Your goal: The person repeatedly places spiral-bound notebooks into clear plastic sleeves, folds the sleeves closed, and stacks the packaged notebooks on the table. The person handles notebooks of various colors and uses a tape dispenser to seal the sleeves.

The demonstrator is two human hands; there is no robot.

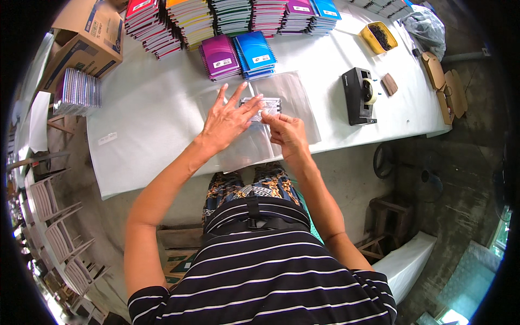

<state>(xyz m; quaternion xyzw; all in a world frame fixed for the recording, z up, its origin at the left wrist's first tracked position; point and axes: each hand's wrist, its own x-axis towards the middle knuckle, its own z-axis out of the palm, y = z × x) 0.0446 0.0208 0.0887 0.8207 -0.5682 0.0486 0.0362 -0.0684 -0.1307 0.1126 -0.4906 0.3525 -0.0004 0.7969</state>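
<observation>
My left hand (225,122) lies with its fingers spread over clear plastic sleeves (295,95) near the table's front edge. Its forefinger reaches onto a small whitish piece with dark marks (274,103), which looks like a sheet of labels. At the lower edge of that piece, my right hand (290,132) has thumb and forefinger pinched together. What sits between those fingertips is too small to make out. Just beyond the sleeves are two short stacks of spiral notebooks, a purple one (219,54) and a blue one (254,49).
Taller notebook stacks (189,24) line the far side of the white table (135,151). A cardboard box (89,43) and more notebooks (80,92) stand left. Rightward are a black tape dispenser (357,97), a brown block (389,85), a yellow tub (376,38) and an opened carton (441,89).
</observation>
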